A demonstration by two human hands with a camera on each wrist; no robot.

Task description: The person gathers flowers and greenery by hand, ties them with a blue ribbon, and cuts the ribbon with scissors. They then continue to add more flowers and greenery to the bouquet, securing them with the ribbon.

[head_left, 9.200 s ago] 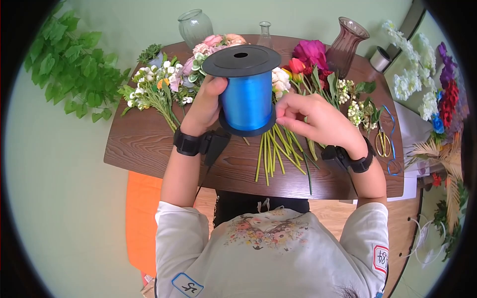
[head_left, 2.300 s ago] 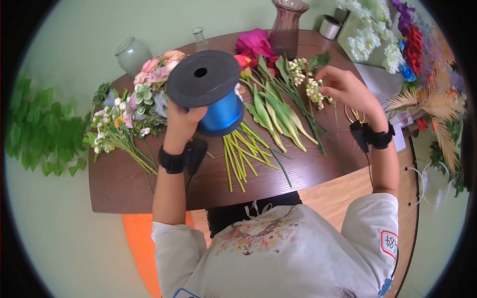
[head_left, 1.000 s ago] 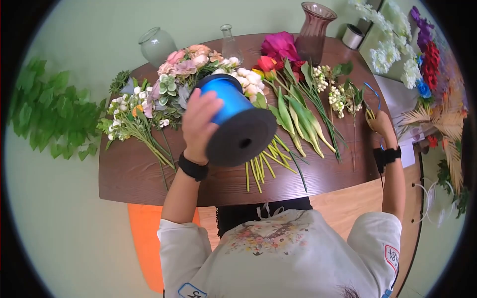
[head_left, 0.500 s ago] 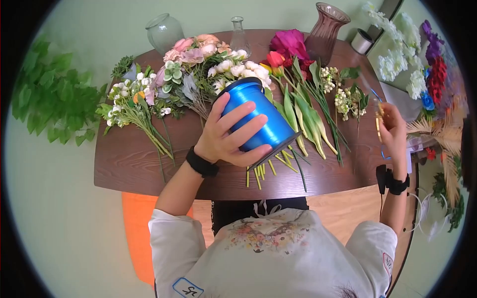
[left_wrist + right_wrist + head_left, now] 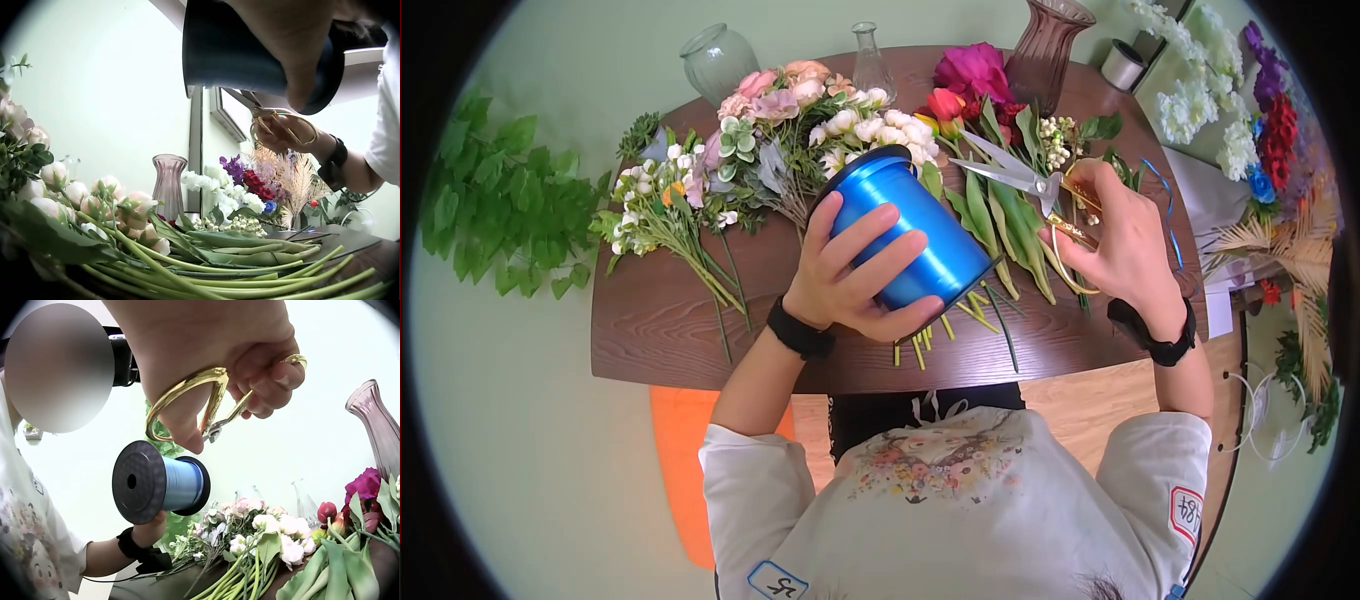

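My left hand (image 5: 840,268) grips a black-flanged spool of blue ribbon (image 5: 935,240), fingers wrapped across the ribbon. The spool is tilted above the table, over green flower stems. In my right hand (image 5: 1138,245) are gold-handled scissors (image 5: 1048,188), thumb and fingers through the loops. Their silver blades are spread and point left toward the spool's upper right side. The right wrist view shows the scissors' gold loops (image 5: 181,381) around the thumb and fingers, just above the spool (image 5: 182,482). From the left wrist view, the left hand (image 5: 300,44) covers part of the spool.
White roses (image 5: 880,128), pink flowers (image 5: 775,100), tulip leaves (image 5: 1025,235) and white berries (image 5: 1055,140) cover much of the brown table (image 5: 660,330). Glass vases (image 5: 1050,50) stand along the back. A strip of blue ribbon (image 5: 1168,195) lies at the right edge.
My right hand left the spool, went to the table's right side, took up the scissors and brought them left beside the spool, blades spread. My left hand has tilted the spool.
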